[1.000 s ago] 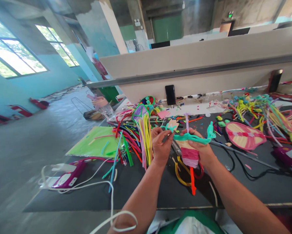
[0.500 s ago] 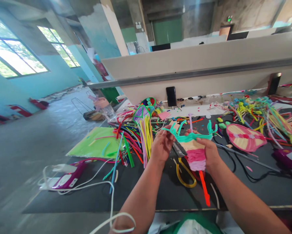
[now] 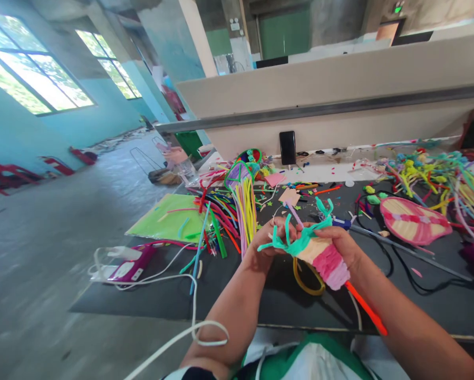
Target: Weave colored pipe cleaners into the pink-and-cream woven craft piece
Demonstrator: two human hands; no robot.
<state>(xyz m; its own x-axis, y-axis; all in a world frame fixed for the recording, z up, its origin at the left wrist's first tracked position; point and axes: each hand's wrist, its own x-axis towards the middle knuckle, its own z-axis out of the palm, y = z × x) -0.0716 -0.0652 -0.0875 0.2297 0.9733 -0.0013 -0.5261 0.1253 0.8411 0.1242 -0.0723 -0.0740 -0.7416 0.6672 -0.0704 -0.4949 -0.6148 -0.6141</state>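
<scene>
A craft piece (image 3: 327, 258) with teal, cream, pink and lilac bands hangs tilted between both hands, above the dark table. Teal pipe-cleaner prongs stick out along its top, and an orange-red stem points down to the right. My left hand (image 3: 271, 237) has its fingers closed behind the teal edge at the left. My right hand (image 3: 339, 243) grips the piece's right side, thumb on the teal band. A lilac stick (image 3: 294, 214) rises behind the fingers. Yellow-handled scissors (image 3: 308, 282) lie below, partly covered by the piece.
Pipe cleaners (image 3: 244, 211) fan out beyond my left hand, near a green sheet (image 3: 165, 217). A pink oval piece (image 3: 414, 220) and a glue gun (image 3: 341, 224) lie at the right. A phone (image 3: 288, 148) leans on the divider; a white cable (image 3: 195, 306) crosses the left side.
The craft piece has tilted, its lower end swinging right with the orange-red stem. My left hand has moved lower and closer to my right hand. The camera view has shifted slightly.
</scene>
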